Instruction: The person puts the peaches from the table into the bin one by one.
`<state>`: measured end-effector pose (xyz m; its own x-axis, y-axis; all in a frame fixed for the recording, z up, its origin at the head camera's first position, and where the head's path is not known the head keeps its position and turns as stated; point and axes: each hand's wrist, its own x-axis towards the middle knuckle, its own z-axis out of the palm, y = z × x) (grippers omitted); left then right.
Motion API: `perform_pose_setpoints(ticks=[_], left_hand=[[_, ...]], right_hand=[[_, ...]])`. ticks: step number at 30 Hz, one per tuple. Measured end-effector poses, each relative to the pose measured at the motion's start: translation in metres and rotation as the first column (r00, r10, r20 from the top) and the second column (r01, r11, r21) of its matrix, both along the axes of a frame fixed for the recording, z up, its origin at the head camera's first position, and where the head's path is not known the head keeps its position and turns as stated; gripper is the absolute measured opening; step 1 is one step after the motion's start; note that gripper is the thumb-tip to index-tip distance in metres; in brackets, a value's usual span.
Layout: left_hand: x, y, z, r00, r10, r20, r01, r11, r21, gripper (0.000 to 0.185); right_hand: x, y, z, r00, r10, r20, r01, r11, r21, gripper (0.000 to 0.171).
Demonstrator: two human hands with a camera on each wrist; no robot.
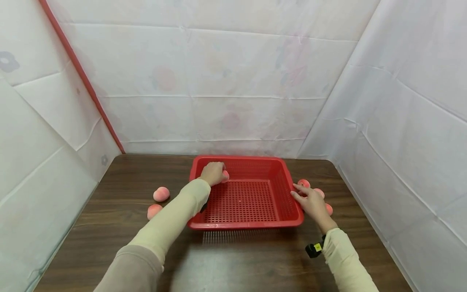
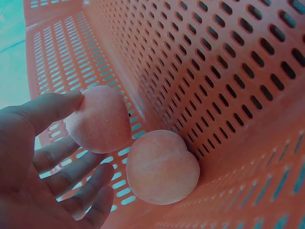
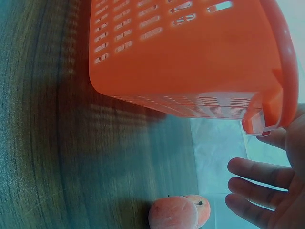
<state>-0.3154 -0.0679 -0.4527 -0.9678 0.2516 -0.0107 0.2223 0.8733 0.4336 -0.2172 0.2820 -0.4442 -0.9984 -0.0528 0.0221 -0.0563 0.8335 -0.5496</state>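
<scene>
A red plastic basket (image 1: 248, 225) with slotted walls stands on the table. My left hand (image 1: 213, 173) reaches into its far left part and holds a pink peach (image 2: 100, 119) between the thumb and fingers. Beside that peach, a second peach (image 2: 163, 167) lies in the basket against the wall. My right hand (image 1: 311, 204) is at the basket's right rim (image 3: 286, 71), with the thumb over the edge and the index finger close beneath it. Its other fingers extend outside, apart from the basket.
Two peaches, one farther back (image 1: 161, 194) and one nearer (image 1: 154, 211), lie left of the basket beside my left forearm. Several more, including a peach (image 1: 304, 184) and a front one (image 1: 329, 209), sit on the right. White sheeting (image 1: 233, 81) surrounds the wooden table (image 1: 248, 263).
</scene>
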Motion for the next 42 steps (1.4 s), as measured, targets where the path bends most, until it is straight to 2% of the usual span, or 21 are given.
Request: perform_pose_setpoints(ticks=[6,11,13,23,27,30,37,42], left_hand=[[0.002,0.004,0.000,1.000,-0.014,0.020,0.016,0.998,-0.062,0.008],[0.006,0.005,-0.001,1.000,-0.028,-0.002,0.028,0.991,-0.130,0.004],[0.007,0.006,-0.002,1.000,-0.027,-0.010,0.026,0.989,-0.145,0.008],[-0.004,0.009,-0.012,0.999,-0.033,0.011,0.034,0.991,-0.132,0.005],[-0.004,0.009,-0.014,0.999,-0.047,0.019,0.049,0.990,-0.135,0.001],[-0.002,0.008,-0.013,0.998,-0.061,0.023,0.064,0.990,-0.126,0.004],[0.002,0.006,-0.010,0.998,-0.061,0.025,0.064,0.989,-0.131,0.027],[0.002,0.007,-0.008,0.997,-0.064,0.039,0.068,0.990,-0.123,0.031]], right_hand=[[0.001,0.001,-0.001,1.000,-0.007,-0.012,0.007,1.000,-0.001,0.052],[0.001,0.000,-0.001,1.000,-0.011,0.006,0.011,1.000,-0.006,0.052],[0.002,-0.001,-0.002,1.000,-0.009,0.009,0.009,1.000,-0.016,0.052],[0.001,0.001,-0.002,1.000,-0.001,-0.024,0.001,1.000,-0.010,0.053],[0.002,0.001,-0.002,1.000,0.008,-0.023,-0.008,1.000,-0.012,0.053],[0.002,0.000,-0.002,1.000,0.007,-0.021,-0.007,1.000,-0.013,0.052],[0.002,-0.002,-0.002,1.000,0.001,0.017,-0.001,0.999,-0.040,0.052],[0.003,-0.001,-0.002,1.000,-0.007,0.023,0.008,0.999,-0.044,0.052]])
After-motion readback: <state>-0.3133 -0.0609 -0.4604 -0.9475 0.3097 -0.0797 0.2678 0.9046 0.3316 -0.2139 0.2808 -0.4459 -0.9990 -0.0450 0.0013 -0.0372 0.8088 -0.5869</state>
